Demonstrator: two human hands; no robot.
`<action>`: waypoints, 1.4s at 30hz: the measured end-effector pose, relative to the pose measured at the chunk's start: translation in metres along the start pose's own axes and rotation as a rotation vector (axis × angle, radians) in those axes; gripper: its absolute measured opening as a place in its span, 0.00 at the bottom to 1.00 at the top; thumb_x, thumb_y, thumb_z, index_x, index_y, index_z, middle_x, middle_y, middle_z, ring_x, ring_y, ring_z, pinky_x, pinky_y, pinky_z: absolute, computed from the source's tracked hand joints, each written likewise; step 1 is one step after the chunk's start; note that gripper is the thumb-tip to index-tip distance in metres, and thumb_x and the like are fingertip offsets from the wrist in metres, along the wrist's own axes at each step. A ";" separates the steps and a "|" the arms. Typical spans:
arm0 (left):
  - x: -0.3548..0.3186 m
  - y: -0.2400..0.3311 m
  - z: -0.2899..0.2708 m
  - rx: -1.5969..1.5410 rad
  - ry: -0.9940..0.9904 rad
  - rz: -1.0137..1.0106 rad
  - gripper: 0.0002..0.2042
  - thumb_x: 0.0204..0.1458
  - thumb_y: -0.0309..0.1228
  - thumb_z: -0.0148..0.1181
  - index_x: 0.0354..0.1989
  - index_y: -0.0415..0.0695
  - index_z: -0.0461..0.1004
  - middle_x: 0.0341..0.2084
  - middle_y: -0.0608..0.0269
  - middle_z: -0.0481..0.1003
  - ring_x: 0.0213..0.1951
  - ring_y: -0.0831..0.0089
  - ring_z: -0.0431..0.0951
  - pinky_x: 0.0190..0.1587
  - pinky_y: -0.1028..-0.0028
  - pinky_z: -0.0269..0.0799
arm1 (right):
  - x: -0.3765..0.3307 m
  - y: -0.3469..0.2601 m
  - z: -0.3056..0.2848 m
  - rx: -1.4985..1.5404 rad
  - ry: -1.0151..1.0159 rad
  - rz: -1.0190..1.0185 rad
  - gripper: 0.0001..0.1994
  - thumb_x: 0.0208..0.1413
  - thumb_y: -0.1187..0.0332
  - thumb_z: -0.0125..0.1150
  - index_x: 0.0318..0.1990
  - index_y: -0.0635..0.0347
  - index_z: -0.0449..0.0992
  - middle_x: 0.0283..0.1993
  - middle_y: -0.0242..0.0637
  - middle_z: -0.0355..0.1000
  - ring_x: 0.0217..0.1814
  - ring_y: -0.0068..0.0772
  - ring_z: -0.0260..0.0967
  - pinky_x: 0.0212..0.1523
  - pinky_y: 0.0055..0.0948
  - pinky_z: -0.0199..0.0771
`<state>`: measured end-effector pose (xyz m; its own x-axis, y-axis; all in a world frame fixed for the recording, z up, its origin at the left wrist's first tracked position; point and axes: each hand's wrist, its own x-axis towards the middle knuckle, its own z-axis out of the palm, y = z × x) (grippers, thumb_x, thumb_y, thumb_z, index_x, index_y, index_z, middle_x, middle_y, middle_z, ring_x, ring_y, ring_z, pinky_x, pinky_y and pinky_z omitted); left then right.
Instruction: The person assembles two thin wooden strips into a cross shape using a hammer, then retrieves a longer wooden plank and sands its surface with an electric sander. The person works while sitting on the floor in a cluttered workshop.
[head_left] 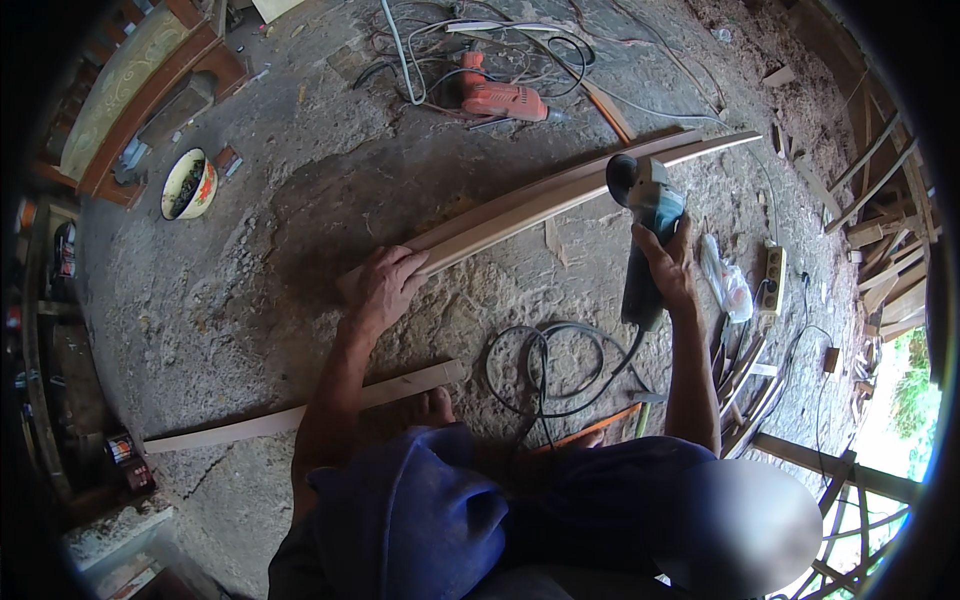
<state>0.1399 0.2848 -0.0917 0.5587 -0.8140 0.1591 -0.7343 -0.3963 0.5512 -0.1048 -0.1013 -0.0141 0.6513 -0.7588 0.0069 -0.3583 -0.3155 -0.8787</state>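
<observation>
My left hand (388,285) is closed over the near-left end of a long pale wooden board (530,215), its fingers wrapped across the top edge. A second, darker wooden strip (480,211) lies along the board's far side. In my right hand (668,262) is a teal and black angle grinder (652,205), gripped round its body. The grinder's round disc (622,178) is at the board's upper edge, towards the right end; whether it touches the wood I cannot tell. From the grinder's rear a dark cord (560,408) runs down into loops on the floor.
A red drill (503,100) lies among tangled cables beyond the board. At far left sits an enamel bowl (190,186) with dark contents. A loose wooden strip (250,425) lies by my feet. On the right are a power strip (771,280), a plastic bag (730,285) and scrap wood.
</observation>
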 end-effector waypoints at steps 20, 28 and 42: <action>-0.014 -0.003 0.022 -0.270 0.347 -0.306 0.09 0.52 0.28 0.71 0.38 0.39 0.81 0.34 0.52 0.80 0.37 0.56 0.82 0.41 0.61 0.77 | -0.060 -0.059 0.061 -0.093 -0.353 -0.128 0.50 0.54 0.54 0.72 0.75 0.62 0.44 0.59 0.59 0.70 0.60 0.52 0.72 0.60 0.46 0.72; 0.010 0.001 0.034 -0.136 0.259 -0.238 0.10 0.53 0.34 0.71 0.41 0.43 0.84 0.38 0.56 0.81 0.47 0.57 0.79 0.53 0.60 0.73 | -0.078 -0.086 0.094 -0.237 -0.495 -0.166 0.52 0.55 0.55 0.71 0.77 0.59 0.38 0.57 0.67 0.73 0.60 0.66 0.74 0.60 0.52 0.74; 0.008 -0.003 0.033 -0.087 0.222 -0.204 0.11 0.52 0.31 0.69 0.45 0.51 0.86 0.40 0.62 0.82 0.49 0.60 0.78 0.58 0.60 0.66 | -0.086 -0.096 0.129 -0.395 -0.606 -0.230 0.56 0.54 0.52 0.70 0.78 0.62 0.35 0.60 0.69 0.71 0.60 0.69 0.74 0.61 0.52 0.74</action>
<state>0.1342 0.2652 -0.1191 0.7691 -0.6045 0.2078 -0.5677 -0.4966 0.6566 -0.0405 0.0678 0.0078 0.9514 -0.2389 -0.1944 -0.3073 -0.6950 -0.6500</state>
